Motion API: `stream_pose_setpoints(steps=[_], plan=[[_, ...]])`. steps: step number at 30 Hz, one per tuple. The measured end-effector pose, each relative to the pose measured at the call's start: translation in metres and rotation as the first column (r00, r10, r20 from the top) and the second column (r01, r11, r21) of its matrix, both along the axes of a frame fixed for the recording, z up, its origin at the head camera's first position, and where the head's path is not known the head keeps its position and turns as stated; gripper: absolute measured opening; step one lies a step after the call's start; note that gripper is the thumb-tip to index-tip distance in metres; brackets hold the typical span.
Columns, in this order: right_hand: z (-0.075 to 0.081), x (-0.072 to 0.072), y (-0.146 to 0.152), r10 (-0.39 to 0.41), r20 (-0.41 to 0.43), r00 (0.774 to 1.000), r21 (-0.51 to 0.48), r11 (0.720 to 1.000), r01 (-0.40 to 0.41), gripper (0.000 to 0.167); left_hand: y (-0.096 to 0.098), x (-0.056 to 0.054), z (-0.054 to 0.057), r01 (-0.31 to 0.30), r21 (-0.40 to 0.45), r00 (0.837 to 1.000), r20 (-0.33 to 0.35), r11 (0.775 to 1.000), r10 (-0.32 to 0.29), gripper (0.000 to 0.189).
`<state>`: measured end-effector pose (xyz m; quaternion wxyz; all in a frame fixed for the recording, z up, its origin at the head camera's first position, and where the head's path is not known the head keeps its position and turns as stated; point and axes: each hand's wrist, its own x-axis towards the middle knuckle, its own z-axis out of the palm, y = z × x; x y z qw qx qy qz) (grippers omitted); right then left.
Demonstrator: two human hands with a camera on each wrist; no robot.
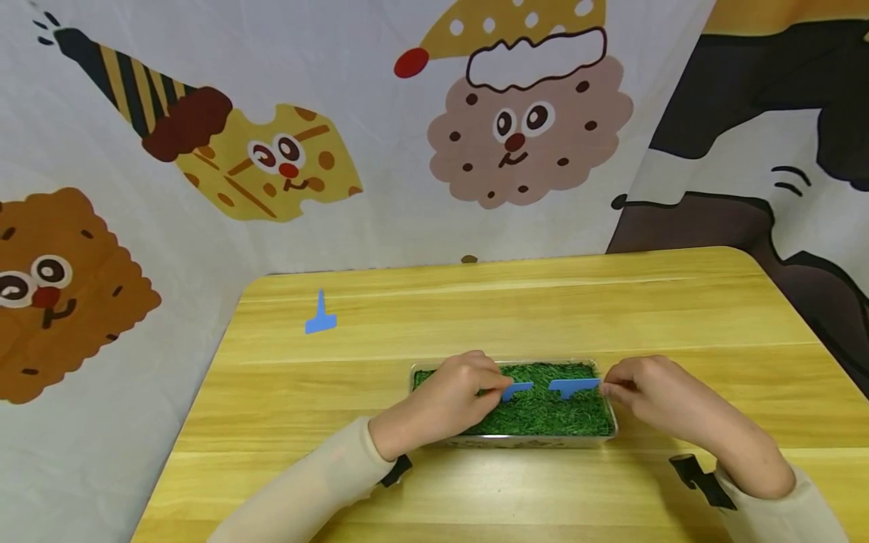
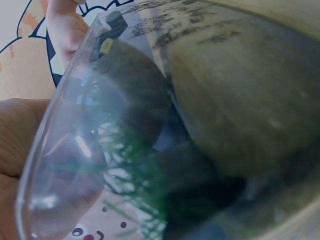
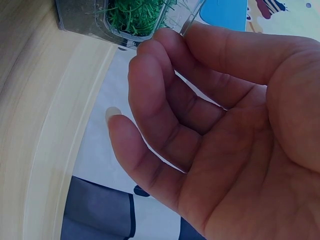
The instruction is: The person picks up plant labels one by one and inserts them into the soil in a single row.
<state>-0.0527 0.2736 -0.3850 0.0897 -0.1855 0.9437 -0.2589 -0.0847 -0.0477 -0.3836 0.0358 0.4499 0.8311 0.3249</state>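
Note:
A clear plastic box [image 1: 516, 442] filled with green artificial grass [image 1: 536, 418] lies before me. Over its left part, my left hand [image 1: 462, 388] pinches a blue T-shaped plant label [image 1: 519, 388] between thumb and fingers. My right hand [image 1: 661, 392], at the box's right end, pinches a second blue plant label [image 1: 573, 386] by its end, and its broad head points left over the grass. In the right wrist view, the remaining fingers of the right hand [image 3: 210, 110] curl loosely, with blue label [image 3: 225, 12] showing beyond the thumb. The left wrist view looks through the clear box wall [image 2: 40, 135].
A third blue T-shaped label [image 1: 321, 320] lies on the wooden table [image 1: 271, 392], toward the back left. Behind the table's far edge hangs a white cloth [image 1: 387, 226] printed with cartoon biscuits and cheese. Black straps [image 1: 702, 481] sit at the wrists.

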Motion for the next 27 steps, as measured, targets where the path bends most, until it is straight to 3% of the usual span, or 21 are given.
stream_pose_setpoints(steps=[19, 27], plan=[[-0.0001, 0.0, 0.0012, 0.0, -0.001, 1.0, -0.002, 1.0, 0.0, 0.012, 0.0, 0.0017, -0.0009, -0.009, -0.021, 1.0, 0.016, 1.0, 0.009, 0.021], [-0.0007, 0.0001, 0.0002, -0.007, 0.004, 1.0, -0.009, 1.0, 0.007, 0.012, -0.0021, 0.0021, 0.0004, -0.013, 0.013, 1.0, 0.006, 1.0, 0.013, 0.022]])
